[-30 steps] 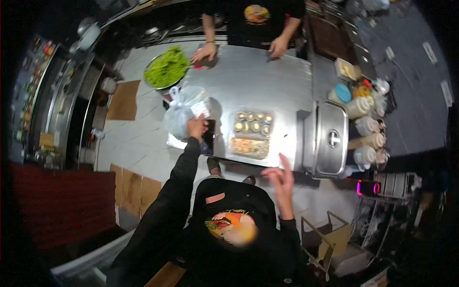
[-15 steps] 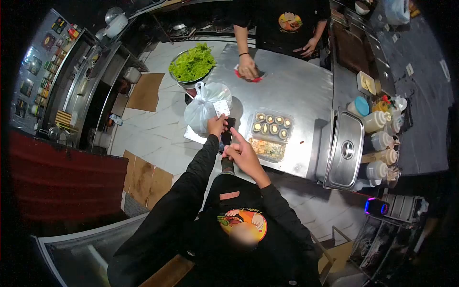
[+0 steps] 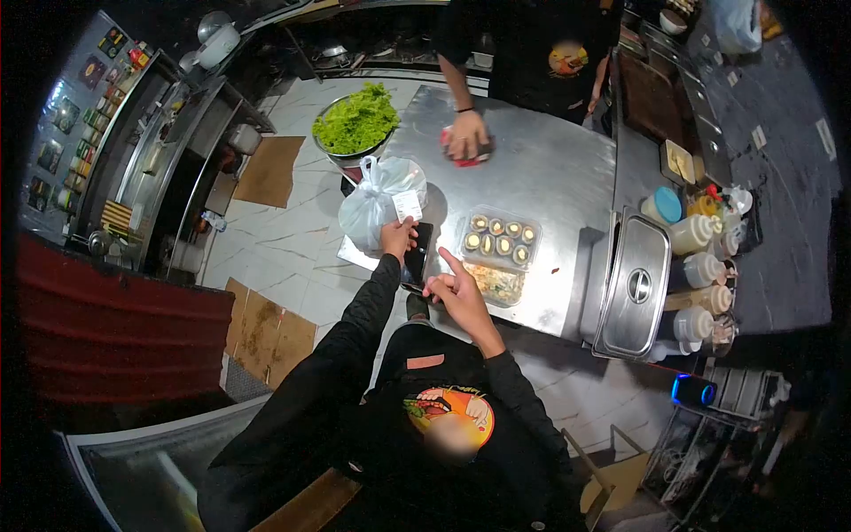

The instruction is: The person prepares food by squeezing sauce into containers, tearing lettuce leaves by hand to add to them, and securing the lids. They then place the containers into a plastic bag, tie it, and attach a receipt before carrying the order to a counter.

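Note:
My left hand (image 3: 399,238) pinches the lower edge of a small white receipt (image 3: 407,206), which lies against a knotted white plastic bag (image 3: 362,217). Just right of those fingers is a black phone (image 3: 420,254) at the table's near edge. My right hand (image 3: 458,300) hovers close to the phone with its index finger stretched out and the other fingers partly bent, holding nothing. To its right on the steel table (image 3: 558,168) sits a clear plastic tray (image 3: 499,241) of dark round rolls with pale centres. A second clear container (image 3: 492,284) of shredded, mixed food adjoins it.
Across the table a co-worker's hand (image 3: 467,137) presses a red cloth (image 3: 448,140). A bowl of lettuce (image 3: 359,122) stands behind the bag. On the right are a lidded steel pan (image 3: 636,284) and several sauce bottles (image 3: 696,270). Cardboard (image 3: 270,324) lies on the floor.
My left hand and the receipt have shifted slightly left and down, exposing more of the phone. My right hand has moved a little. The co-worker's hand and cloth have slid slightly right.

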Action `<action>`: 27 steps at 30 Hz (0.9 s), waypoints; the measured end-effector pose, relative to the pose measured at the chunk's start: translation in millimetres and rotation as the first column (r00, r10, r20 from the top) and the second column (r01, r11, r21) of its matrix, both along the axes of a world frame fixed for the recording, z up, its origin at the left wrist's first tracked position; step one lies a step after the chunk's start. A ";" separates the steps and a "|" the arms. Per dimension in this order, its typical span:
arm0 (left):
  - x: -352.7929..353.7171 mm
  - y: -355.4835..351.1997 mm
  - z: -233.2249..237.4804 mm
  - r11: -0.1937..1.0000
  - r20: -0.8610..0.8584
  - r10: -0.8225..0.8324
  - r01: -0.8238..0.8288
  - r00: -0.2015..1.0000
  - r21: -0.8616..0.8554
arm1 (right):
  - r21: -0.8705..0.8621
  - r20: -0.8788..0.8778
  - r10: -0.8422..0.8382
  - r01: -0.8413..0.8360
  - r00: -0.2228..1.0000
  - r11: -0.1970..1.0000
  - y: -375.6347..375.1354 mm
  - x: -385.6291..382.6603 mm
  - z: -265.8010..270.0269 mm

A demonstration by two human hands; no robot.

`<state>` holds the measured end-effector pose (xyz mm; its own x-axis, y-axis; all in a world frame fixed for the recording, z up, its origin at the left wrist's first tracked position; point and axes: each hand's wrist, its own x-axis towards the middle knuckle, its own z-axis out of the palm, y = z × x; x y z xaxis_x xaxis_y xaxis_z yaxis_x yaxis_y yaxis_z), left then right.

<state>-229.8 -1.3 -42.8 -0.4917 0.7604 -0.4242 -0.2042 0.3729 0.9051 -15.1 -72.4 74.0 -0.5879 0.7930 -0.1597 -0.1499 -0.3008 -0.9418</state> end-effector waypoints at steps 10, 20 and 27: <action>-16.0 -1.9 -30.4 0.998 0.032 -0.068 0.067 0.997 0.009 | -0.027 -0.034 -0.081 0.080 0.996 0.996 3.4 30.0 -4.3; -37.4 -7.0 -37.0 0.942 0.311 -0.335 0.320 0.889 0.102 | -0.152 0.029 -0.511 0.509 0.859 0.847 -70.5 138.0 -46.5; -52.7 13.9 -28.2 0.928 0.330 -0.346 0.371 0.878 -0.014 | 0.058 0.479 -0.878 0.998 -0.006 0.024 -255.9 114.7 -142.1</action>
